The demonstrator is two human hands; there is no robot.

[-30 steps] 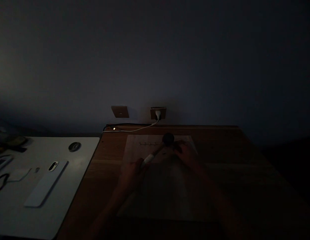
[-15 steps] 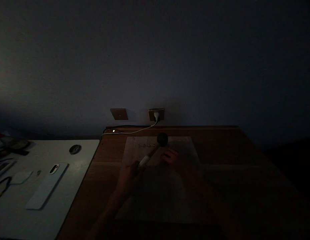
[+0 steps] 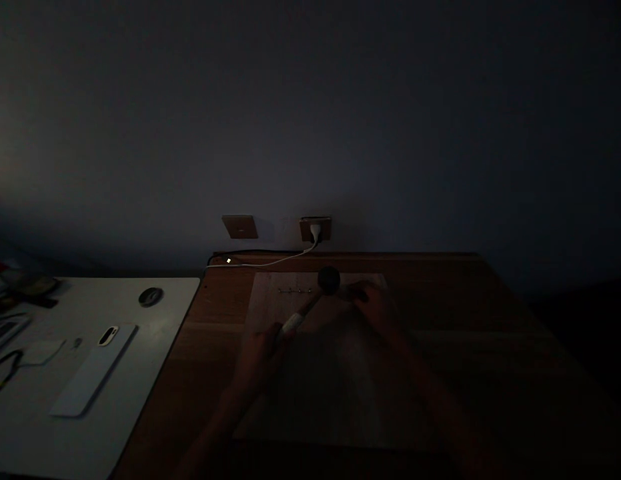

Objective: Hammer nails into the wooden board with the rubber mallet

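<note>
The scene is very dim. My left hand (image 3: pixel 263 350) is closed around the pale grip of what looks like a mallet (image 3: pixel 291 324), its shaft slanting away to a dark round head (image 3: pixel 329 280). Just right of that head is my right hand (image 3: pixel 373 303), its fingers bent together; whatever they may hold is too dark to make out. Under both hands lies a pale rectangular board (image 3: pixel 310 387). Near its far edge, left of the mallet head, several small shiny pieces (image 3: pixel 295 291) form a short row.
The board rests on a wooden table (image 3: pixel 450 307) against a wall. A white plug (image 3: pixel 315 231) sits in a wall socket, its cable running left along the table's back. On the white table (image 3: pixel 140 373) at left are a phone (image 3: pixel 93 377), a round dark tin (image 3: pixel 151 297) and cables.
My right hand has moved away from me and to the right, up beside the mallet head. My left hand and the mallet have barely shifted. The view has moved slightly.
</note>
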